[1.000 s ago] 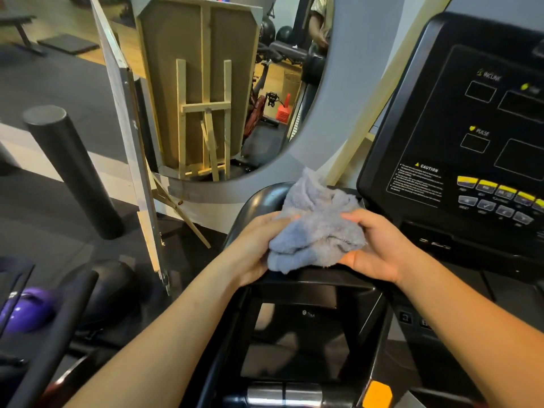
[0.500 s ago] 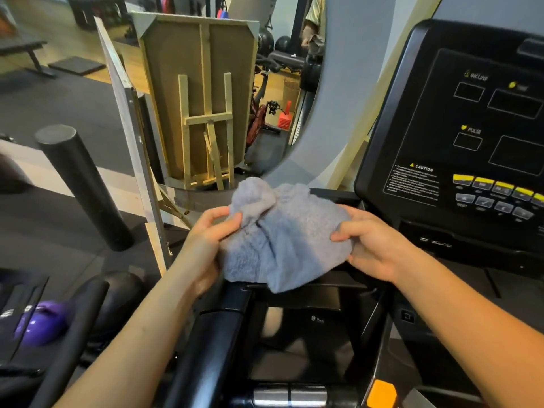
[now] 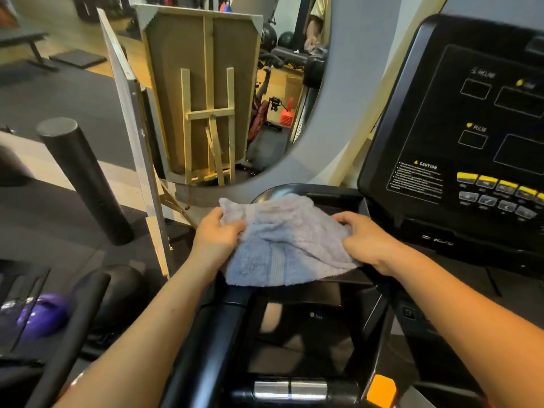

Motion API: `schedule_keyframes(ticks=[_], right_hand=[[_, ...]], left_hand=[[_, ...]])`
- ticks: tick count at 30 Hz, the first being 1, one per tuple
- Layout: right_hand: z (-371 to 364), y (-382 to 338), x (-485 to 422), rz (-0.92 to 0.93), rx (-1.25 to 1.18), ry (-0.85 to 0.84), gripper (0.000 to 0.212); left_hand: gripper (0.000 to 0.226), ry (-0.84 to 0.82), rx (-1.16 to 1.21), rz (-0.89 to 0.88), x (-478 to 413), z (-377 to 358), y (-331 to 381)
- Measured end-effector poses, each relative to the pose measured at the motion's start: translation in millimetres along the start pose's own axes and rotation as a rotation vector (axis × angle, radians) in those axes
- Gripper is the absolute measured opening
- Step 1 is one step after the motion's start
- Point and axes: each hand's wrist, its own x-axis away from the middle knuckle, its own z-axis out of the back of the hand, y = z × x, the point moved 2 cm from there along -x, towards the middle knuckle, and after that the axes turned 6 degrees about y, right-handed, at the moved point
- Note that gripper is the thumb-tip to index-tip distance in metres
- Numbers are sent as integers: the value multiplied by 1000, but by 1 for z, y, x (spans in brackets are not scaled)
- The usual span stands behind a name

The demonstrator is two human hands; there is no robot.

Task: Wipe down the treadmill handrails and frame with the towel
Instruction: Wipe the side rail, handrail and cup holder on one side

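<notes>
A pale blue-grey towel [image 3: 282, 245] is spread between my two hands over the upper left corner of the black treadmill frame [image 3: 294, 191]. My left hand [image 3: 216, 240] pinches the towel's left edge. My right hand [image 3: 368, 241] grips its right edge. The black left handrail [image 3: 206, 343] runs down from under the towel toward me. The towel hides the part of the frame beneath it. A metal pulse sensor [image 3: 291, 390] sits on the lower crossbar.
The black console [image 3: 459, 136] with yellow buttons stands at the right. An oval mirror [image 3: 235, 92] and a leaning wooden board [image 3: 135, 136] are ahead. A black foam roller [image 3: 85, 181] stands at left, and a purple object [image 3: 41, 316] lies low left.
The towel was bunched on the frame corner and is now pulled out wide. My left hand moved left, opening the cloth, while my right hand kept its edge.
</notes>
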Motion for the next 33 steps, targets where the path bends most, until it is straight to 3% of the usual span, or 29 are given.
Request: schedule_keyframes(ticks=[2,7,10,12,14,15,18,20,24,26,28,30,33], right_hand=[[-7,8,-1,-43,142,15,33],[-11,5,-4,-21,229,54,14],[-16,6,-6,-28,101,107,21],[-18,6,-7,-5,86,96,25],[-16,4,-6,14,33,83,28],[-14,3,-6,8,-47,74,29],[-8,-2,-3,10,-247,-108,46],[-10,-5,-1,83,-169,-235,58],[-11,-9,-5,155,-52,-153,19],[-8,-4,-8,133,42,-100,19],[-6,1,-10,122,174,-170,12],[-2,0,-8,183,379,-205,7],[-5,-19,-4,457,567,-3,19]], left_hand=[[13,62,-166,-37,-8,3,-4],[43,208,-274,-199,-14,11,4],[49,369,-598,-617,1,9,14],[45,161,-632,-788,17,-6,19],[50,-128,-698,-740,30,-22,14],[56,-187,-756,-722,31,-27,9],[72,-158,-855,-664,26,-31,8],[75,-185,-836,-640,24,-33,14],[47,-386,-643,-590,32,-30,30],[26,-509,-565,-570,30,-17,33],[28,-601,-588,-554,27,-1,33],[31,-618,-570,-528,26,10,32],[26,-392,-418,-606,27,13,38]])
